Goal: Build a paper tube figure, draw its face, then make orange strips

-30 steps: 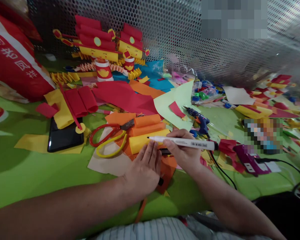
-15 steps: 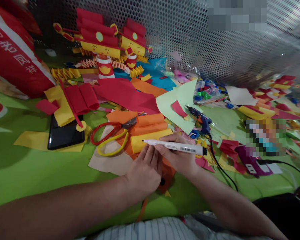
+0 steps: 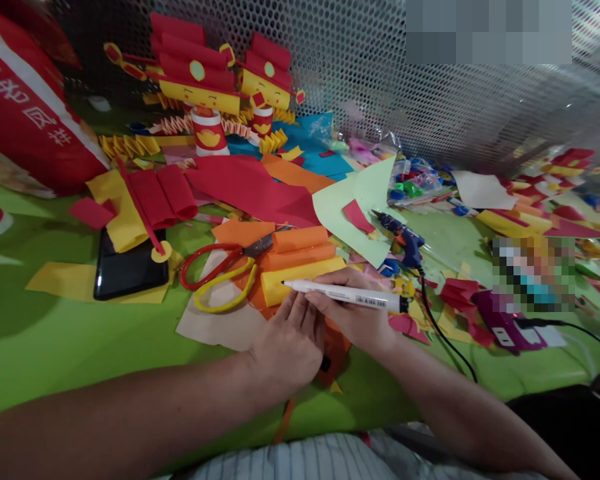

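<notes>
A yellow paper roll (image 3: 300, 272) is lying nearer me than the orange rolls (image 3: 300, 240). The right hand (image 3: 357, 312) is gripping a white marker (image 3: 347, 294) over it; the left hand (image 3: 293, 343) is touching the near edge, whether pinching I can't tell. Scissors (image 3: 247, 253) are lying alongside.

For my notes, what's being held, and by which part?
Right hand: a white marker, held by the barrel toward its tip. Left hand: cannot tell.

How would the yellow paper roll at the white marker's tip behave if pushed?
The yellow paper roll would probably feel light, being just curled paper. It might dent easily, since its paper looks thin. It may not roll freely away: orange paper rolls lie close behind it.
</notes>
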Available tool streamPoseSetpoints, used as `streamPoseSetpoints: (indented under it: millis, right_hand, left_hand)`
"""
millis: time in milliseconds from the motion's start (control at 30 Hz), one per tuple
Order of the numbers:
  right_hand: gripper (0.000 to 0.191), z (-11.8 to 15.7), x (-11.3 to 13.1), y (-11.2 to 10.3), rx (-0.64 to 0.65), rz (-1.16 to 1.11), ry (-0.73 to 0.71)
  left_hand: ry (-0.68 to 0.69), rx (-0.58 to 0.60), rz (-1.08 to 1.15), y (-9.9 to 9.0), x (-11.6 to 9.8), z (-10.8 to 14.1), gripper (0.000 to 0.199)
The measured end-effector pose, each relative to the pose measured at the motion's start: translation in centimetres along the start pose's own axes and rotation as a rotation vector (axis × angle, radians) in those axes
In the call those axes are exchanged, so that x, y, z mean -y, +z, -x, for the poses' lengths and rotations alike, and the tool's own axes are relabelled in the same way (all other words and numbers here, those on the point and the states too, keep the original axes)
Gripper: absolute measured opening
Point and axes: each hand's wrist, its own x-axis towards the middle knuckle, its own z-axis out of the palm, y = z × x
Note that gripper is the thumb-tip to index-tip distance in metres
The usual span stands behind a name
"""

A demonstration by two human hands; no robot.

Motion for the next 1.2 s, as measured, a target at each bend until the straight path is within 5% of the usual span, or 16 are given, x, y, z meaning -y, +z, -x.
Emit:
streamPoseSetpoints:
  millis: [1200]
  right_hand:
    - [0.011, 0.1, -0.08, 0.25, 0.008, 0.02, 0.02]
  left_hand:
    - [-0.004, -0.057, -0.034, 0.27, -0.08, 0.02, 0.037]
